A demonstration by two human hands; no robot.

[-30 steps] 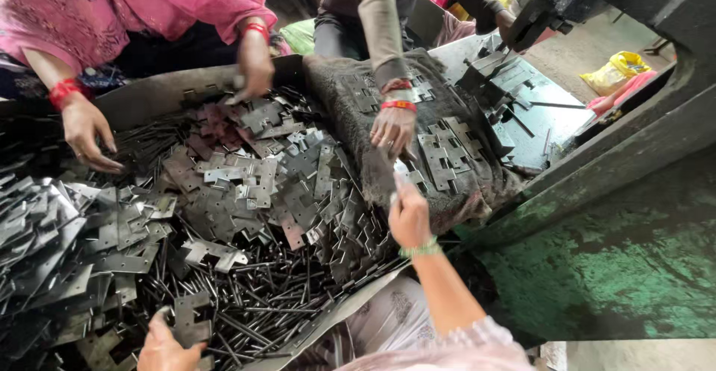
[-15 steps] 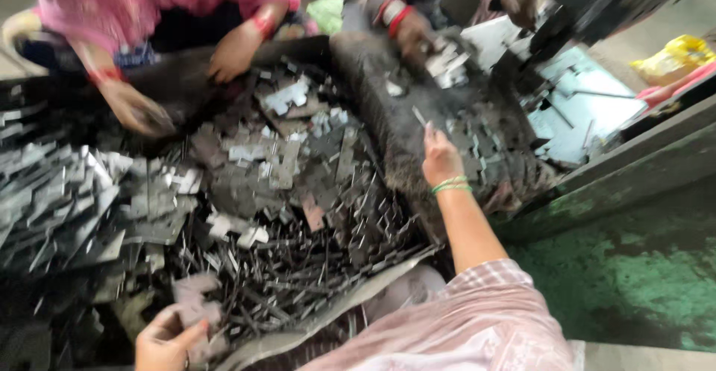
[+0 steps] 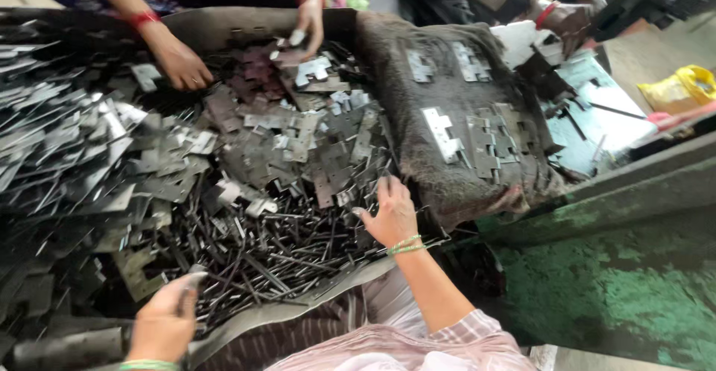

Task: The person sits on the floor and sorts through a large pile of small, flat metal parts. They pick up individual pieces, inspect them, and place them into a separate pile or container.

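Seen from above, the right hand (image 3: pixel 391 218) reaches with open grip into loose thin metal rods (image 3: pixel 287 255) beside flat hinge plates (image 3: pixel 298 143), the left hand (image 3: pixel 164 326) closed on one rod; best pinch single rods mid-length, avoiding sharp plate edges.

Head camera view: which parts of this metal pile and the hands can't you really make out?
- Left hand: the bottom edge cuts the wrist; what it pinches is blurred.
- Right hand: seen from behind, so the fingertips' contact with the thin rods is unclear.
- Flat metal plates at left: motion blur hides their shapes.
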